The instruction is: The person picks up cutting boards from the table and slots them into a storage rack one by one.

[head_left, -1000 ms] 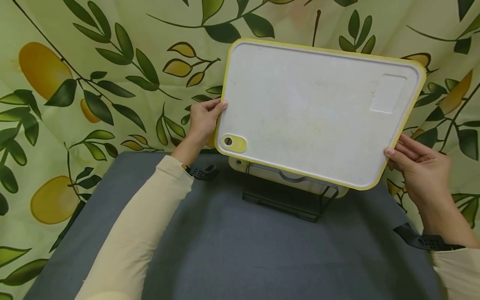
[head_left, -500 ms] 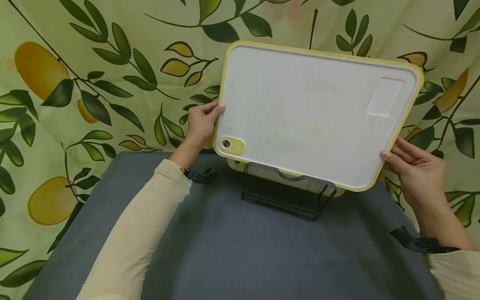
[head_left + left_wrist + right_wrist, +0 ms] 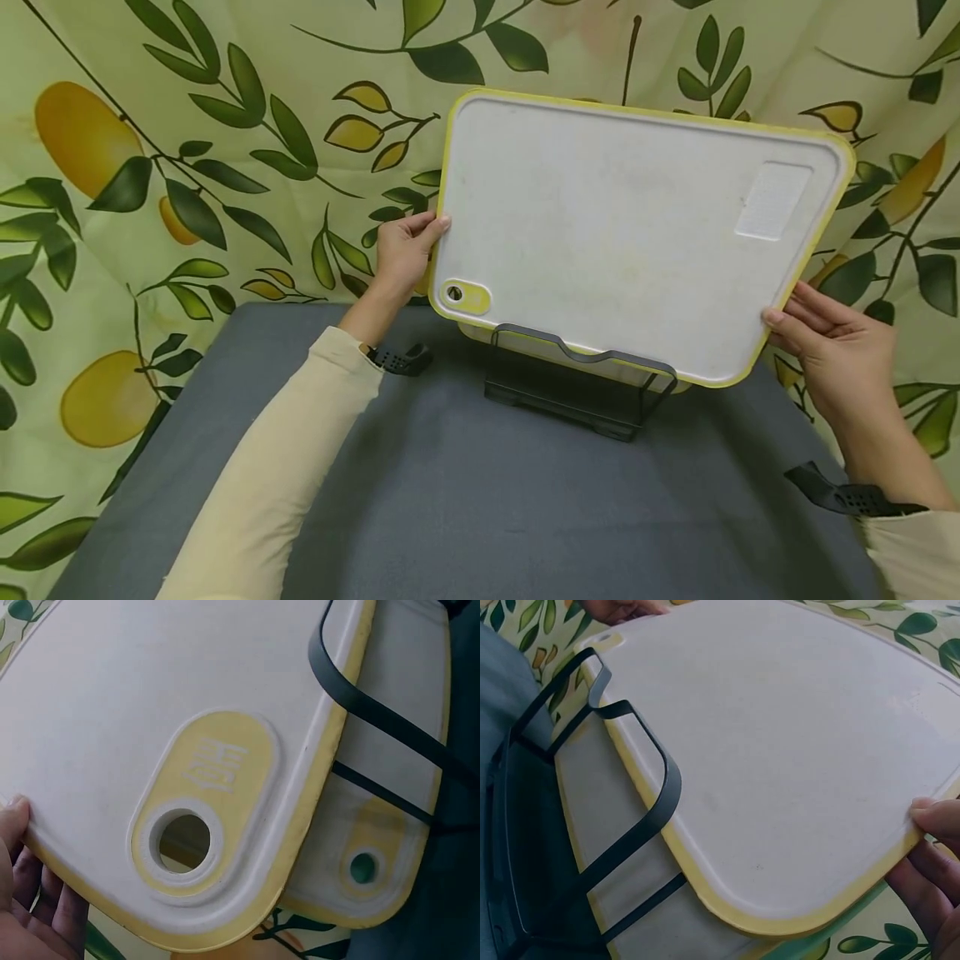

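Observation:
A white cutting board [image 3: 615, 225] with a yellow rim is held up and slightly tilted between both hands. My left hand [image 3: 403, 252] pinches its left edge, thumb on the front face, above a yellow corner patch with a round hole [image 3: 184, 841]. At the lower right edge, my right hand [image 3: 847, 354] grips with the thumb in front and fingers behind. The board's lower edge lies behind the front rail of a black wire rack [image 3: 585, 348]. Farther back in the rack stands another white board [image 3: 409, 667] with a yellow rim, mostly covered.
A dark grey cloth [image 3: 480, 517] covers the table under the rack. Close behind hangs a curtain [image 3: 247, 167] printed with leaves and fruit. A mint-green edge [image 3: 832, 930] shows beneath the held board in the right wrist view.
The held board has come down a little, and its lower edge now sits behind the rack's front rail. Both hands have lowered slightly with it, keeping their grip.

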Tool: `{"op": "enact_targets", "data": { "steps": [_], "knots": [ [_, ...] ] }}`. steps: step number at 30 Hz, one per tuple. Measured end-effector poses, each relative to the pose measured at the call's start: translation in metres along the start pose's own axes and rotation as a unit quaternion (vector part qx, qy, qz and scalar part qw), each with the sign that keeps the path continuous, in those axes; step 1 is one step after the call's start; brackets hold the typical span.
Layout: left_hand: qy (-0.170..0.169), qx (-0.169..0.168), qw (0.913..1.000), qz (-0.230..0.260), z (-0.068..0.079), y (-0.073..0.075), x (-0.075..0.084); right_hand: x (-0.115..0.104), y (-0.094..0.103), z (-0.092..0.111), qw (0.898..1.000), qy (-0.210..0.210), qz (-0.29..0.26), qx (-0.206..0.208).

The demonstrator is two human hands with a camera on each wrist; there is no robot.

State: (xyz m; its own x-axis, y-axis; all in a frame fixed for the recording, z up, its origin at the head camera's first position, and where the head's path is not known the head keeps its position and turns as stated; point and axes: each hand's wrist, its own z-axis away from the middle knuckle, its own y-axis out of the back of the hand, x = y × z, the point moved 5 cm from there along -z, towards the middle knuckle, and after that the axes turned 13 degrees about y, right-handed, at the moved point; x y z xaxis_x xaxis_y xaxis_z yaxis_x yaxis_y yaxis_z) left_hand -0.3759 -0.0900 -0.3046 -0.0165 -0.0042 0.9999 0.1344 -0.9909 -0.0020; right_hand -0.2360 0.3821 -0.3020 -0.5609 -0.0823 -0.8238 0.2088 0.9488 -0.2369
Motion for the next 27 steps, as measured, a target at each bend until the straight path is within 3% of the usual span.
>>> {"op": "enact_targets", "data": {
  "steps": [3, 12, 21, 27],
  "knots": [
    [0.002, 0.001, 1.0, -0.006, 0.001, 0.001, -0.002, 0.001, 0.001, 0.002, 1.0, 0.003, 0.017, 0.002],
    [0.004, -0.007, 0.9999, -0.015, 0.005, 0.001, -0.008, 0.005, 0.005, 0.007, 1.0, -0.007, -0.019, 0.001],
    [0.005, -0.028, 0.9995, 0.013, 0.006, 0.002, -0.022, 0.012, 0.009, 0.015, 1.0, -0.001, 0.01, -0.017],
    [-0.001, -0.037, 0.9991, 0.021, 0.009, 0.004, -0.03, 0.017, 0.008, 0.02, 1.0, 0.005, -0.017, -0.022]
  ]
}}
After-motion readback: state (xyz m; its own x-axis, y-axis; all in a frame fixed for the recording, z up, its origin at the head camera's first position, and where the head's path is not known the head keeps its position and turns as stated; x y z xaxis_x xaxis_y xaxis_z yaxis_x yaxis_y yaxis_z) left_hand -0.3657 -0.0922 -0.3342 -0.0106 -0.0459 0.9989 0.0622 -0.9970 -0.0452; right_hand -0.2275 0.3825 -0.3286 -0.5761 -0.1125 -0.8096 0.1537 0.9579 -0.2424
